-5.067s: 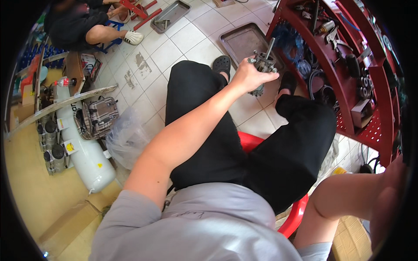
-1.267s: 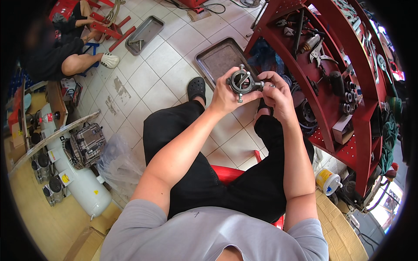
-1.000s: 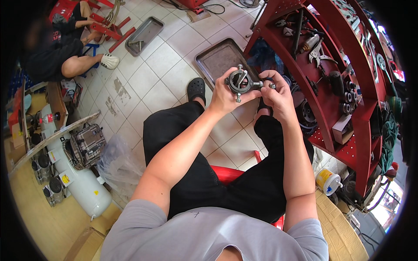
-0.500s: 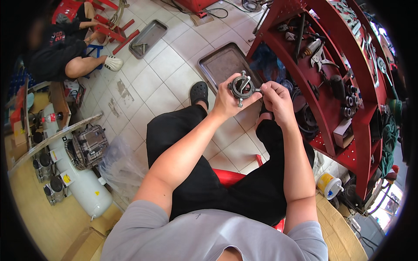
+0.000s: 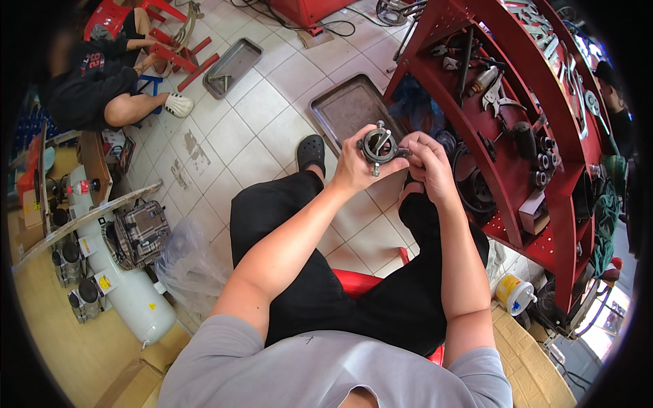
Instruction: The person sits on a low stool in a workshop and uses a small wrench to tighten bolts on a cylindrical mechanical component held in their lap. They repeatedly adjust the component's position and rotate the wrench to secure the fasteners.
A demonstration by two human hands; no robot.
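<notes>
Status as read from my remote station: the metal ring fitting (image 5: 379, 158) is held in the air between the knees, partly over the large tray (image 5: 340, 105) on the floor. The left hand (image 5: 352, 163) is clamped around its left and lower edge, thumb underneath. The right hand (image 5: 430, 166) has its fingertips closed in on the outer end of the side bolt (image 5: 403, 152).

Progress: I note the upper bolt (image 5: 380, 124) and the lower bolt (image 5: 375, 170) standing in the ring, untouched by the right hand. I judge work at the side bolt unfinished, since the fingers remain on it. I cannot tell how tight any bolt is.
</notes>
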